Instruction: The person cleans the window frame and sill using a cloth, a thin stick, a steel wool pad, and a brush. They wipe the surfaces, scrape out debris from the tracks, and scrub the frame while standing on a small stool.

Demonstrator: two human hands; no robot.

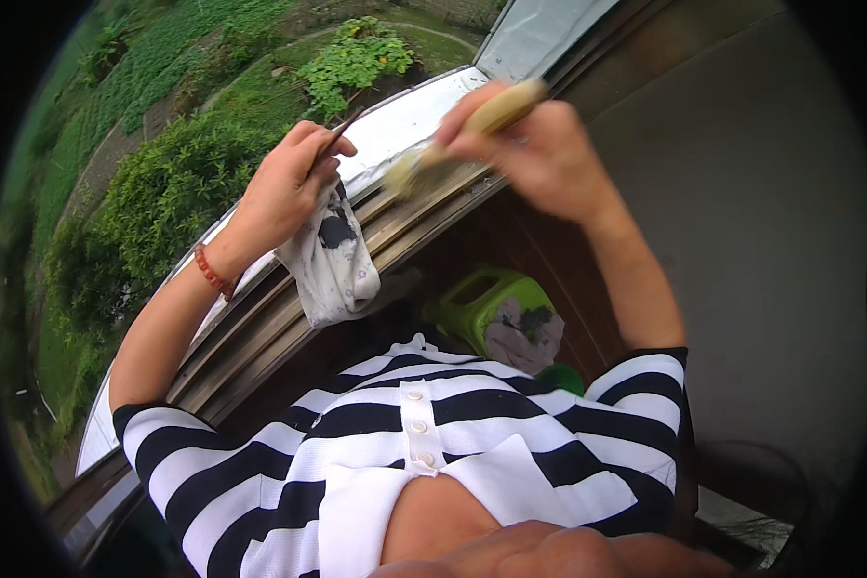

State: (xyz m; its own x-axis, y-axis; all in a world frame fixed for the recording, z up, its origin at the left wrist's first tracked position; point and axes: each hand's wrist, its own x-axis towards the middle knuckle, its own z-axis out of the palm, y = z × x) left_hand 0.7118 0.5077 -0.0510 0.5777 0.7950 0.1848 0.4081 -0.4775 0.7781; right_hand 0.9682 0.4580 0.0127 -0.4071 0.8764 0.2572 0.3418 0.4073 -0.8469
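My left hand [285, 184] holds a thin dark stick [339, 136] and a pale patterned cloth [336, 271] with black stains, which hangs over the window track. Blurred by motion, my right hand [531, 148] grips the thick yellowish handle of a brush [505, 108]. The brush's pale bristles [404, 173] are over or on the metal window track [411, 217]; contact cannot be told. Some dark debris lies along the track, near the right hand.
Beyond the track is a white outer sill [397, 115], with green plants outside below it. A green plastic container [469, 303] holding a crumpled, dirty cloth or bag [523, 336] stands on the brown floor [570, 282]. A grey wall [737, 217] rises at the right.
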